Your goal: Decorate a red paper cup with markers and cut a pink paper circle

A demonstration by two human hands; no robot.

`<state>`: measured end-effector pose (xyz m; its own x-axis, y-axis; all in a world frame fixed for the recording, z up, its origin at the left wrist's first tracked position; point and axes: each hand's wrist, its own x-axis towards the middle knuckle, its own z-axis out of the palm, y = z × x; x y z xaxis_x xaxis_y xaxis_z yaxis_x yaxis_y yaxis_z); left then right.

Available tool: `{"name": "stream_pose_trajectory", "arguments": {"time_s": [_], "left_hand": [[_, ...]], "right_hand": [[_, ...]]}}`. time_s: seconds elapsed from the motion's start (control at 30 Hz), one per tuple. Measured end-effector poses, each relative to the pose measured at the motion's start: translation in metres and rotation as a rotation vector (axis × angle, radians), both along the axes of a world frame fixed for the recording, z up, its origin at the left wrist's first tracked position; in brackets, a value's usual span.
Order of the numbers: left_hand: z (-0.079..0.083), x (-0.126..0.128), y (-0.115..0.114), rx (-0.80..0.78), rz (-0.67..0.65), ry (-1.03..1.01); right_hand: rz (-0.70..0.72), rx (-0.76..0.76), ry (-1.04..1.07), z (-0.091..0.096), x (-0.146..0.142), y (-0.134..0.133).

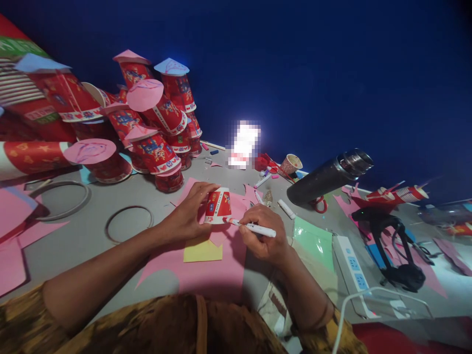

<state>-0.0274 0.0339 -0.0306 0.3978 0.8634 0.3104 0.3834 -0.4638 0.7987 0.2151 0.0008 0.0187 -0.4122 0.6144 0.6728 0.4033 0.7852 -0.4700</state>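
In the middle of the head view, a red and white printed paper cup [218,204] is held by my left hand [193,209], fingers on its left side and bottom. My right hand [263,233] grips a white marker [261,229] with a red tip pointing at the cup's white lower band. The tip looks to be at the cup's surface. Under both hands lies pink paper [210,268] with cut-out curves. A small yellow paper [202,251] rests on it, just below the cup.
Stacked red cups with paper cone tops [155,150] stand at the left. Two rings lie nearby, one thin [129,207]. At the right are a dark thermos [328,177], a green sheet [313,241], a power strip [352,270] and a black strap object [393,250]. A bright pixelated patch [244,145] is behind.
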Motion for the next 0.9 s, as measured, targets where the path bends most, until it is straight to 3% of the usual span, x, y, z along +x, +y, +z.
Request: {"name": "stream_pose_trajectory", "arguments": {"time_s": [0.33,0.57,0.9], "left_hand": [[0.0001,0.0014,0.0,0.002,0.038,-0.018],[0.0005,0.0022,0.0005,-0.244,-0.005,-0.269],[0.0005,0.0039,0.0028,-0.402,-0.057,-0.516]], "right_hand": [[-0.058,0.0,0.035,0.0052,0.005,0.0007],[-0.214,-0.111,0.172,0.0028,0.0093,0.0027],[-0.199,-0.134,0.255,0.0023,0.0069,0.0022]]}}
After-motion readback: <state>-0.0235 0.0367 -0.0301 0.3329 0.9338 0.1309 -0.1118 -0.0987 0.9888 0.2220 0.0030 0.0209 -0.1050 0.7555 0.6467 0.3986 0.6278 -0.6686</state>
